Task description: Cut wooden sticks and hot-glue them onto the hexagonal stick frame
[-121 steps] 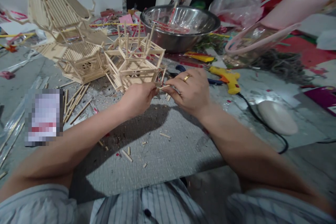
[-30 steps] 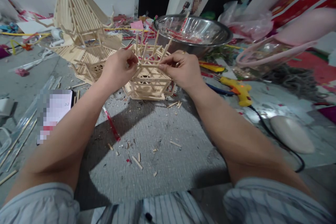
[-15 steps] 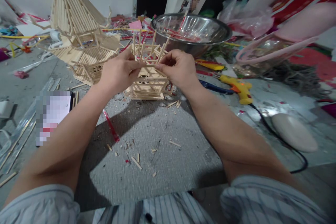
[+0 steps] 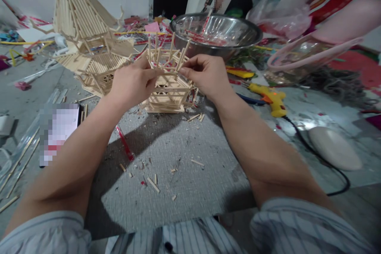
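A small wooden stick model (image 4: 166, 92) stands in front of me, with upright posts rising from its top. My left hand (image 4: 133, 80) is closed at its left side, pinching one end of a short wooden stick (image 4: 168, 74) that lies level across the model's near face. At the right corner, my right hand (image 4: 206, 74) has thumb and forefinger pressed together beside a slanting post, close to the stick's other end. What sits between those right fingertips is too small to make out. Behind my left hand is a larger stick pavilion (image 4: 85, 12) with a pointed roof.
A steel bowl (image 4: 217, 41) stands behind the model. To the right lie a yellow glue gun (image 4: 272, 97) with its cord and a pale oval object (image 4: 335, 147). A phone (image 4: 61, 133) lies by my left forearm. Stick offcuts (image 4: 153, 184) litter the grey table (image 4: 184, 202).
My right hand has shifted slightly right, its fingertips now at the corner post rather than on the stick's near end. My left hand keeps its pinch. The whole view has moved slightly.
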A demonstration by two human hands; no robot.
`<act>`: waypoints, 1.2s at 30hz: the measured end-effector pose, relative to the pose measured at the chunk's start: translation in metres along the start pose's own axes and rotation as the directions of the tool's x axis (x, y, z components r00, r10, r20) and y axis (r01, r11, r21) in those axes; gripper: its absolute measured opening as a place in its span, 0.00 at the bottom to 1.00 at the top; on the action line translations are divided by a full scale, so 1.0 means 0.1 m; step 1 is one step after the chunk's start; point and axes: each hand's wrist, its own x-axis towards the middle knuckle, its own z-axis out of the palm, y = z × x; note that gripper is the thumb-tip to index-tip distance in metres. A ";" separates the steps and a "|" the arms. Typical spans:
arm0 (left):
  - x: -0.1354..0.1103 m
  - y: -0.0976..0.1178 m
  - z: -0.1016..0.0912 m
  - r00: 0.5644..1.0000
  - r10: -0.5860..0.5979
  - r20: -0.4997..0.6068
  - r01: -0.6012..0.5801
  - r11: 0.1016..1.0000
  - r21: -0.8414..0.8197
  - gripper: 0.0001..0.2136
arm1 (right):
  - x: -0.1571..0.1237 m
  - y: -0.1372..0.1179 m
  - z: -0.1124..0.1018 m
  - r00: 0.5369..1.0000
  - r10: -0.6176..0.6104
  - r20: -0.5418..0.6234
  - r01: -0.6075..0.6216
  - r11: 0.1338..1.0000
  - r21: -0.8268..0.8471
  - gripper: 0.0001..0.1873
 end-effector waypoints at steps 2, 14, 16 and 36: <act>0.00 0.01 0.00 1.000 -0.001 0.006 0.001 1.000 0.026 0.15 | 0.00 -0.02 0.01 1.000 0.014 0.017 -0.014 1.000 -0.006 0.04; 0.00 0.04 0.00 1.000 0.011 0.011 -0.013 0.983 0.184 0.16 | -0.01 -0.16 0.06 0.994 0.093 0.053 -0.086 0.989 -0.118 0.04; 0.01 0.04 0.00 1.000 0.014 0.007 -0.015 0.986 0.165 0.16 | -0.01 -0.18 0.06 0.994 0.095 0.057 -0.086 0.986 -0.145 0.04; 0.09 0.12 -0.08 0.994 -0.072 0.088 0.055 0.981 0.185 0.14 | -0.03 -0.11 0.01 0.990 0.031 0.134 -0.013 0.991 -0.130 0.12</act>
